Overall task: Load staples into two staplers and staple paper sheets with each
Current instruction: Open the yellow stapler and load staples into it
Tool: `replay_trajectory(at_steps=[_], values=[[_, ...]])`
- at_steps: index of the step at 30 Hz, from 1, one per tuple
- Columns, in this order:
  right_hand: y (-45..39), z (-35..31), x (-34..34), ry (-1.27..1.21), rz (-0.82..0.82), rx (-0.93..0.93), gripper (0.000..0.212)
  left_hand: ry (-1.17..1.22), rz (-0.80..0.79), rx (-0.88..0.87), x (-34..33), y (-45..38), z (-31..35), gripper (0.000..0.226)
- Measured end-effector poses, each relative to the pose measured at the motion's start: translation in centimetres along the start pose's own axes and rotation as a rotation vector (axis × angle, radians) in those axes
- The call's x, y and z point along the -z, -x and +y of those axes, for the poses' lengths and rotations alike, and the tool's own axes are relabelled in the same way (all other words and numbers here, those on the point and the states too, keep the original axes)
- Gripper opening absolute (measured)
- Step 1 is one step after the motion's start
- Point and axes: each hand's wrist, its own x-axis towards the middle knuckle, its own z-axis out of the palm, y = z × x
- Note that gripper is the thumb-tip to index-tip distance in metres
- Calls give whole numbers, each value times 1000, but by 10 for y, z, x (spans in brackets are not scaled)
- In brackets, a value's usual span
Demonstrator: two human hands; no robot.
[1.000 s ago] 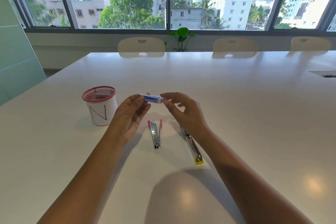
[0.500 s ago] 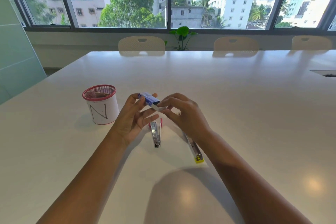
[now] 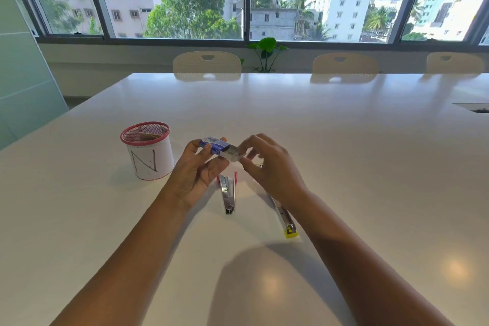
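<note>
My left hand (image 3: 197, 174) grips a small blue staple box (image 3: 215, 145) above the table. Its inner tray (image 3: 232, 154) sticks out to the right, and my right hand (image 3: 267, 167) pinches the tray's end. Below the hands a pink stapler (image 3: 228, 193) lies opened flat on the white table (image 3: 344, 153). A yellow stapler (image 3: 284, 218) lies opened to its right, its far end hidden under my right wrist.
A white cup with a red mesh rim (image 3: 148, 152), marked with an N, stands left of my hands. Three cream chairs (image 3: 207, 62) line the table's far side, with a small green plant (image 3: 266, 51) behind them. A cable slot (image 3: 473, 108) is at the right edge.
The staple box has tilted and its inner tray has been pulled out to the right by my right hand. Both staplers lie where they were.
</note>
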Motion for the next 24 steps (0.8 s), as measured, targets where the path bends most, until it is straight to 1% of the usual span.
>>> replay_trajectory(at_steps=[2, 3, 5, 8, 11, 13, 16, 19, 24], values=[[0, 0, 1, -9, -47, -40, 13, -17, 61, -19, 1, 0, 2, 22], [0, 0, 2, -17, -71, -69, 15, -38, 91, -29, 1, 0, 2, 13], [0, 1, 3, -39, -108, -133, 18, -82, 123, -43, 2, -1, 2, 12], [-1, 3, 1, -5, -116, -201, 26, -144, 117, -37, 1, 0, 1, 14], [-2, 6, 0, 24, -106, -222, 22, -213, 76, -28, -2, 1, -1, 14], [-4, 7, 4, 7, -132, -196, 16, -234, 62, -26, -3, 1, -1, 15], [-5, 7, 9, 35, -226, -131, 24, -262, 68, -25, -3, 1, -1, 16], [-3, 8, 6, 109, -292, -98, 22, -321, 59, -11, -2, 1, -1, 15], [-2, 10, 4, 165, -292, -58, 16, -375, 15, 40, -4, 2, -1, 14]])
